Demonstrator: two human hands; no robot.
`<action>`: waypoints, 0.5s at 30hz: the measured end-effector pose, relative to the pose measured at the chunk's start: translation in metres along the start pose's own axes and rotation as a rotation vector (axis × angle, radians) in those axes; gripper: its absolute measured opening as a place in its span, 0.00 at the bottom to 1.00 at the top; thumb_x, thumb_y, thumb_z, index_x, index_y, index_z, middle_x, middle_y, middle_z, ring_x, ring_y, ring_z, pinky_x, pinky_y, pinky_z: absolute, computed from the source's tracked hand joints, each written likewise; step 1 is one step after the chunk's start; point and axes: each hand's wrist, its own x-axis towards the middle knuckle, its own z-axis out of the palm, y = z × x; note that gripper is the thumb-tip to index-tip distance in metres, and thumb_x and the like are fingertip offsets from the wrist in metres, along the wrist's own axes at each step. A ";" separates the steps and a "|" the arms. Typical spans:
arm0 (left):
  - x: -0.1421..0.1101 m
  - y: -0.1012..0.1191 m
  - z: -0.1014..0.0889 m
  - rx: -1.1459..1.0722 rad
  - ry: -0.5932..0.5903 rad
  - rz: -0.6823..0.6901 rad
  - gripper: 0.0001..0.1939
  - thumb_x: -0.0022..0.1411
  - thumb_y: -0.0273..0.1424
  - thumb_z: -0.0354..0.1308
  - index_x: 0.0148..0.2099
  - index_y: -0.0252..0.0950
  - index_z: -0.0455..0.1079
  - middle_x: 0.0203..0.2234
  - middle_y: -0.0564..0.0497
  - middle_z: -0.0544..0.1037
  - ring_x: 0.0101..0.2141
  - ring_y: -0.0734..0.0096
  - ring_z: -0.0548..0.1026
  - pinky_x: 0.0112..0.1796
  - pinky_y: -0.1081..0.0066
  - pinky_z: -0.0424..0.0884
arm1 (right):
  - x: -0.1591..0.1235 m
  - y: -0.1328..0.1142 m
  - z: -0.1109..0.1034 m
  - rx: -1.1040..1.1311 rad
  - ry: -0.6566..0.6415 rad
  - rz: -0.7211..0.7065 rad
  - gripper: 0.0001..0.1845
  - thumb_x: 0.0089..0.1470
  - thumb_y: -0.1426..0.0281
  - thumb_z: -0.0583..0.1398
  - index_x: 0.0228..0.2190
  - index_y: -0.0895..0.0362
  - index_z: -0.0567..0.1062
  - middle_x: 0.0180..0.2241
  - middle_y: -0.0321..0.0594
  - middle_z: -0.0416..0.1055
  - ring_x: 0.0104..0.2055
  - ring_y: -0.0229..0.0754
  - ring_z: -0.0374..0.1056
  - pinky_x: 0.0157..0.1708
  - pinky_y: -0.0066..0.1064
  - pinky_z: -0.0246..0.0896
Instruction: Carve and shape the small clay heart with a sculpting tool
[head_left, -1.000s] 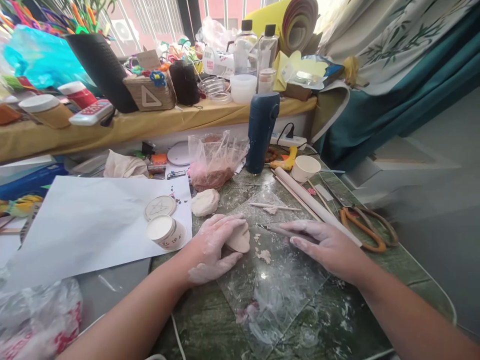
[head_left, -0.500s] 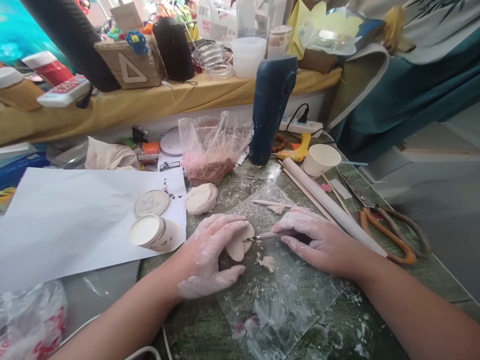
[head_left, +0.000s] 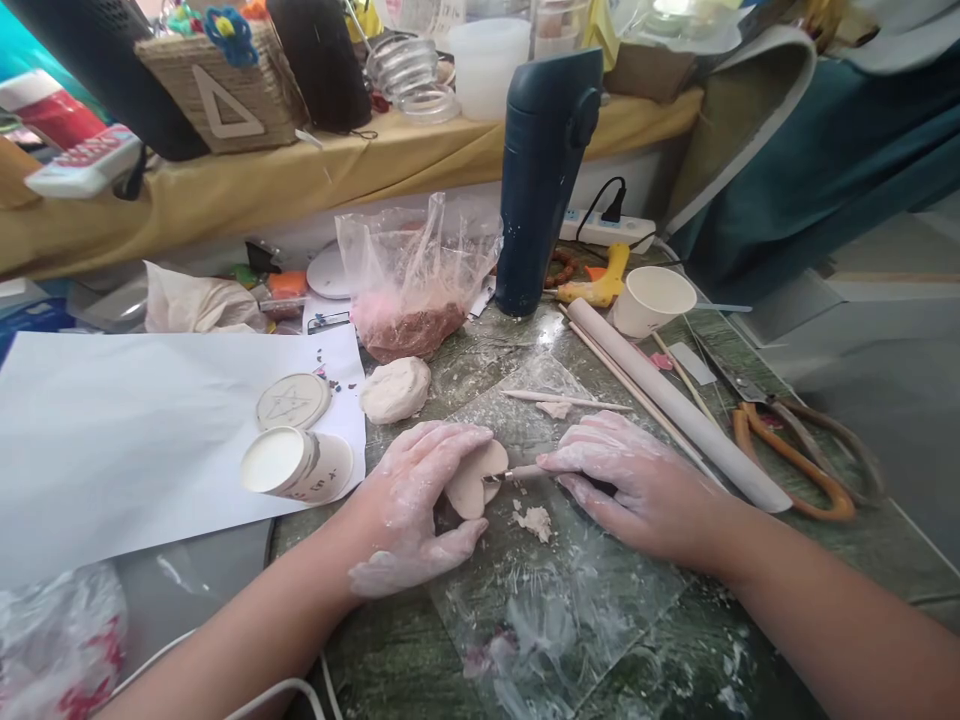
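A flat, pale heart-shaped piece of clay (head_left: 472, 482) lies on the clear plastic sheet (head_left: 540, 590). My left hand (head_left: 420, 500), dusted white, curls around its left side, with the fingers on its far edge and the thumb by the near edge. In my right hand (head_left: 619, 480) is a slim craft knife (head_left: 521, 472), gripped like a pen; its metal tip touches the notch of the heart. Clay scraps (head_left: 534, 521) lie just below the knife. Beyond them rests a thin pointed stick (head_left: 562, 400).
A lump of clay (head_left: 395, 390) sits behind my left hand. Left are a paper cup (head_left: 296, 465) and a round disc with a star (head_left: 294, 401) on white paper. A rolling rod (head_left: 675, 405), scissors (head_left: 795, 455) and another cup (head_left: 654, 300) lie right. A dark bottle (head_left: 547, 180) stands behind.
The view has shifted slightly, so background things sit higher and spread outward. Both hands keep their hold, and the knife tip has stayed at the heart's notch.
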 end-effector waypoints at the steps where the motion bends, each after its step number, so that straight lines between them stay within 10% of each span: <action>1: 0.000 0.000 0.000 0.001 0.001 -0.002 0.37 0.61 0.34 0.65 0.69 0.40 0.56 0.60 0.41 0.70 0.60 0.50 0.68 0.60 0.50 0.66 | 0.000 -0.001 0.000 -0.008 0.000 -0.006 0.14 0.65 0.74 0.56 0.47 0.53 0.79 0.43 0.44 0.79 0.47 0.51 0.71 0.47 0.45 0.66; 15: 0.001 0.001 0.000 0.002 0.008 -0.008 0.37 0.62 0.36 0.65 0.69 0.42 0.55 0.60 0.42 0.71 0.59 0.50 0.69 0.60 0.49 0.66 | -0.001 -0.001 0.005 -0.052 -0.008 -0.051 0.16 0.65 0.74 0.55 0.49 0.55 0.78 0.42 0.45 0.80 0.45 0.51 0.73 0.47 0.47 0.65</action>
